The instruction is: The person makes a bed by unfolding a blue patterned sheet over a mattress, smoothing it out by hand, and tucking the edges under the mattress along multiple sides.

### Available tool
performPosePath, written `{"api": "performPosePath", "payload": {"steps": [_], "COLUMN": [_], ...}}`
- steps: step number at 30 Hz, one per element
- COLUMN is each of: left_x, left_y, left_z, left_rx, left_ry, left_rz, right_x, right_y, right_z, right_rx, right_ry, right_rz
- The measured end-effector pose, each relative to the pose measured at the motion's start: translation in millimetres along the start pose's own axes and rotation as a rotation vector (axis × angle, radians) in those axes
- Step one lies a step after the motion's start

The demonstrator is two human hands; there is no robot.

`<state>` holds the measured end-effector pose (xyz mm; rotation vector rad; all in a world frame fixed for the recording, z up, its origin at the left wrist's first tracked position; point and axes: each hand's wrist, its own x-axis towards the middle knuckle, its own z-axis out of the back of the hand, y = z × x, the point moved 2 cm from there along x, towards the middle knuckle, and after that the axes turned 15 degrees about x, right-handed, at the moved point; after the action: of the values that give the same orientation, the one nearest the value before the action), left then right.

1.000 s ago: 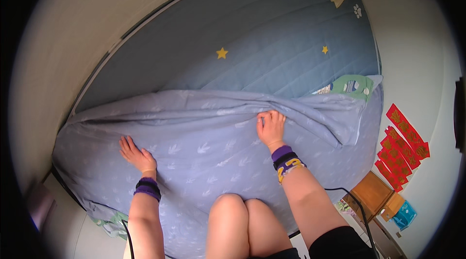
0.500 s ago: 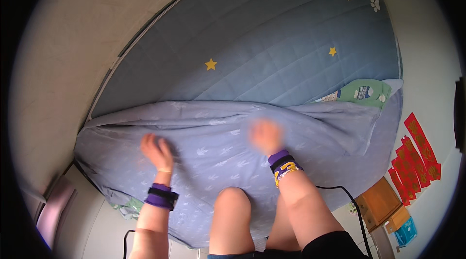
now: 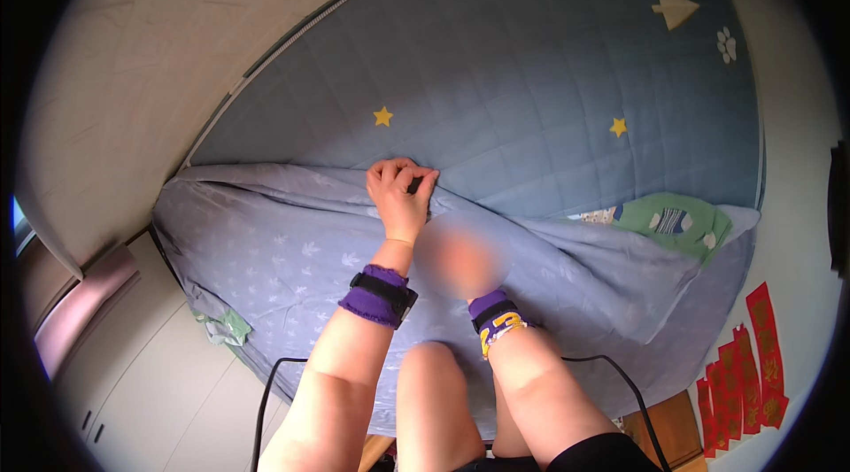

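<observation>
The sheet [image 3: 305, 251] is pale violet-blue with small white leaf prints, the quilted bedding [image 3: 496, 73] is grey-blue with yellow stars [image 3: 383, 116], a cream arrow shape [image 3: 675, 8] and a white paw print [image 3: 726, 45], another cloth [image 3: 695, 222] is green with white patches, and both wristbands [image 3: 379, 297] are purple with black straps [image 3: 381, 288].

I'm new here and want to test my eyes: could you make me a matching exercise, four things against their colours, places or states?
1. Left hand
2. Right hand
3. Star shapes
4. Paper strips

A. Red, on the wall
B. Blurred, over the lavender cloth
C. Yellow, on the blue quilted surface
D. Fingers curled, at the cloth's far edge

Pairs: 1-D, 2-B, 3-C, 4-A
</observation>
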<state>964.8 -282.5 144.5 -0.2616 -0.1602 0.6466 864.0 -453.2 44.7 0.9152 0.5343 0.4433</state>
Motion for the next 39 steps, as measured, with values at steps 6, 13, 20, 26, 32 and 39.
{"api": "performPosePath", "payload": {"steps": [6,13,20,26,32,39], "left_x": [-4,-13,-48,-85,-77,-47], "left_y": [21,-14,-19,-6,-12,-2], "left_z": [1,18,30,33,28,29], "left_rx": [-0.168,-0.263,-0.19,0.093,0.011,0.001], "left_ry": [0.054,0.227,0.145,0.001,0.075,0.132], "left_rz": [0.059,-0.24,-0.457,-0.559,-0.386,-0.416], "right_x": [18,22,-76,-179,-208,-139], "right_y": [28,40,-14,-70,-123,-85], "right_z": [29,68,195,300,329,383], "right_rx": [0.046,0.133,0.855,1.481,1.711,1.428], "right_ry": [-0.046,-0.007,-0.09,-0.579,-0.78,-0.84], "right_rz": [0.153,0.049,-0.238,-1.005,-1.147,-0.739]}}
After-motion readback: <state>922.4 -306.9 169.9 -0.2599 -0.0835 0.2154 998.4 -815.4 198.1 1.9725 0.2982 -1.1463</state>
